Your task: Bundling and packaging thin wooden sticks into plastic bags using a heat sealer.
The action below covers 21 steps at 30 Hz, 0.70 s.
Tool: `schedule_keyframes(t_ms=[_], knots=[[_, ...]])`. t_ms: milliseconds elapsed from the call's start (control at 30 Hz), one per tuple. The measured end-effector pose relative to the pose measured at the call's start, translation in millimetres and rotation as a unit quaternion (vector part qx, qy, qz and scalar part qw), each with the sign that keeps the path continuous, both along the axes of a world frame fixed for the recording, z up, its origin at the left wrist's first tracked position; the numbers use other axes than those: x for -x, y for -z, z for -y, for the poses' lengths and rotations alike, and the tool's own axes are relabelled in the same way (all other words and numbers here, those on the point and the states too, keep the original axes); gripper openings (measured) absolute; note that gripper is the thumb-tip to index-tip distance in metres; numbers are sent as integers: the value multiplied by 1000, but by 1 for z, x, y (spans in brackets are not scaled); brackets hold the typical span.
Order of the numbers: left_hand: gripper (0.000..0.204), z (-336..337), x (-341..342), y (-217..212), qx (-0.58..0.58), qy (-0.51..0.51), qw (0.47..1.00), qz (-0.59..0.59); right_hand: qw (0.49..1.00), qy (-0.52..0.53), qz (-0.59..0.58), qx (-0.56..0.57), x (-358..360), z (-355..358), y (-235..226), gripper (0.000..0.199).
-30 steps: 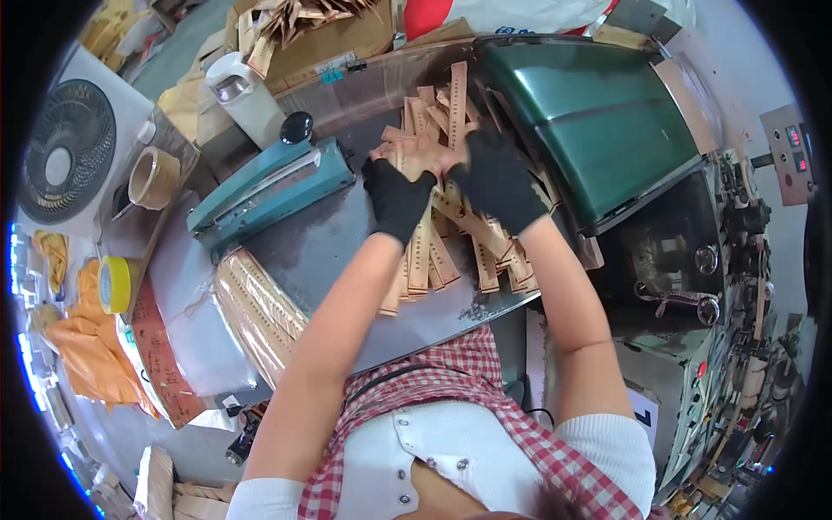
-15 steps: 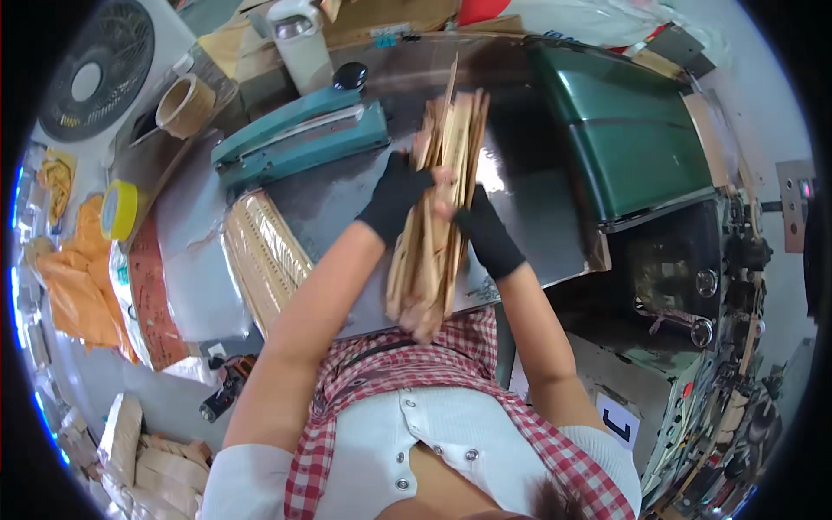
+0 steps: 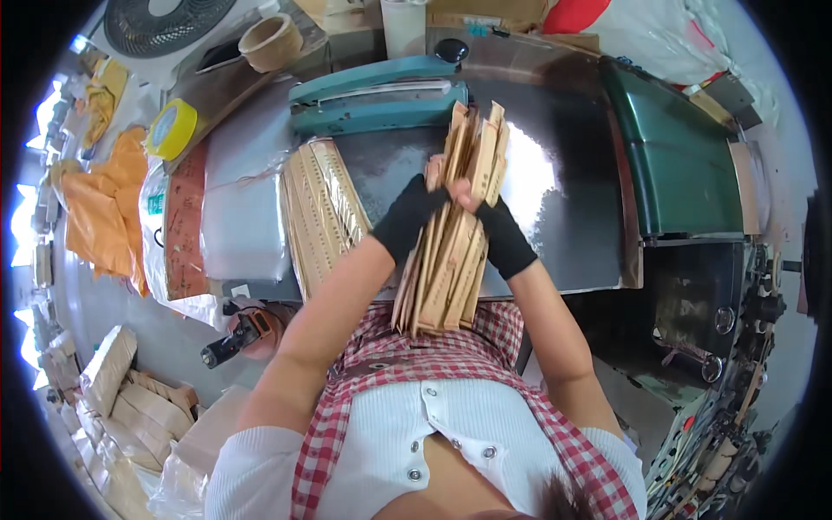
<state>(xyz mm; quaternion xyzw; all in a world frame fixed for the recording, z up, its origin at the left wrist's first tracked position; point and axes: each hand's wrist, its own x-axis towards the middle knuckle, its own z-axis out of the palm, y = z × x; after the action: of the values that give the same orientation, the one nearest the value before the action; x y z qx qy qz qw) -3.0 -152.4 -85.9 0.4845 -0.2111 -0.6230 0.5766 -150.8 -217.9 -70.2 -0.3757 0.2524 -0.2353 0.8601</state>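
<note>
A loose bundle of long, narrow brown paper strips (image 3: 446, 282) stands tilted over the table's front edge, its lower ends close to my checked apron (image 3: 416, 360). My left hand (image 3: 418, 211), in a black fingerless glove, is closed round the bundle's left side. From the right, my right hand (image 3: 496, 227), gloved alike, grips the same bundle, its bare fingers across the front. The strips' upper ends fan out unevenly. Just left of my left forearm, a similar stack in clear plastic wrap (image 3: 322, 204) lies on the dark table (image 3: 572, 234).
Behind the bundle stands a teal bar-shaped heat sealer (image 3: 377, 100). Clear plastic sheets (image 3: 243, 217) lie at the left, near a yellow tape roll (image 3: 173, 128) and a cardboard core (image 3: 270, 45). A dark green metal box (image 3: 685, 165) bounds the right side.
My view has shifted, so the table's things appear farther right. The bundle, blurred before, now shows sharply and its upper ends are spread wider. Both hands stay closed on it.
</note>
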Motion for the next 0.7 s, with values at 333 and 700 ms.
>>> schedule_keyframes(t_ms=[333,700], knots=[[121,-30,0,-127,361,-162,711,581,748,-134,-145,633,51,14,16,59],[107,5,-6,-74,357,-212,910,10,925,-25,123,358,-48,12,-81,131]])
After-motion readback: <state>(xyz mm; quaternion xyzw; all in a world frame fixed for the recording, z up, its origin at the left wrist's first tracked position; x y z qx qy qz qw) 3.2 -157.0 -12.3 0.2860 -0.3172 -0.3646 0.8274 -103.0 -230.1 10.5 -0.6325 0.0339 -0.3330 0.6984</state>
